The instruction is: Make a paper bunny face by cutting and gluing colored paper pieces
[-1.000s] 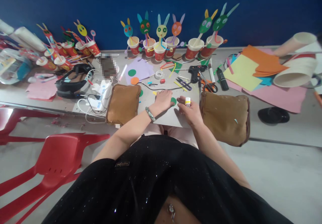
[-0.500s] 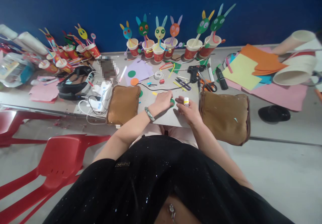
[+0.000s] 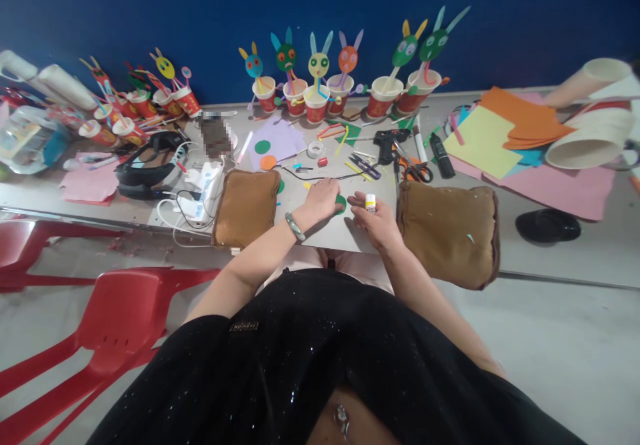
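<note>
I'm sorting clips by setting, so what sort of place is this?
Probably a craft workroom: long-eared figures stand in red cups, coloured paper sheets lie piled to the right, and the right hand holds what looks like a glue stick.

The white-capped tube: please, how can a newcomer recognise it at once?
On the table, find the two brown cushions. Between them, the right hand holds the tube. Unlike the flat green disc to its left, it has a white cap and a yellow band.
</note>
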`<state>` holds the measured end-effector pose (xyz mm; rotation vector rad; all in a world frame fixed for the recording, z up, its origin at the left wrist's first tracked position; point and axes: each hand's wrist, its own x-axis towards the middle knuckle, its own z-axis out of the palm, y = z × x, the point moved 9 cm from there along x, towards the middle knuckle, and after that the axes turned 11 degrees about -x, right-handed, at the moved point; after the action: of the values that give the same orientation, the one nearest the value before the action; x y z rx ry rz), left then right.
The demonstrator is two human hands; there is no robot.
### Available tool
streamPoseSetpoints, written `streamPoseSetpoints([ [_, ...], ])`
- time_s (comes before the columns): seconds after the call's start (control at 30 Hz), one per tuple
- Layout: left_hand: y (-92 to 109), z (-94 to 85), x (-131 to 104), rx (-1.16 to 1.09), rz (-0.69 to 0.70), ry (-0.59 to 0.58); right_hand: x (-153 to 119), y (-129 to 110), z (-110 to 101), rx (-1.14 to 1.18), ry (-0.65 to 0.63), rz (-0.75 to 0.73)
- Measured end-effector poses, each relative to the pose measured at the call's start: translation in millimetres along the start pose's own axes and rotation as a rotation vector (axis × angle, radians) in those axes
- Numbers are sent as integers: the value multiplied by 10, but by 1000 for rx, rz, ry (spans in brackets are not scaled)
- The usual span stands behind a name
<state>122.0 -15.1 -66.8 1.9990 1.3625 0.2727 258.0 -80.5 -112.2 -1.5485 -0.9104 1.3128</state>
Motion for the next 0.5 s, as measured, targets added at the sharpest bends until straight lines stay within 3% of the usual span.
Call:
streamPoseSetpoints([
  [0.1, -7, -21, 0, -131, 16, -4, -18, -50, 13, -2, -19, -32],
  [0.33, 12, -214, -64, -922, -51, -7, -97, -257, 63, 9, -18, -106],
  [0.5, 128, -477, -190, -1040, 48, -14, -222, -562, 70, 139, -4, -201],
])
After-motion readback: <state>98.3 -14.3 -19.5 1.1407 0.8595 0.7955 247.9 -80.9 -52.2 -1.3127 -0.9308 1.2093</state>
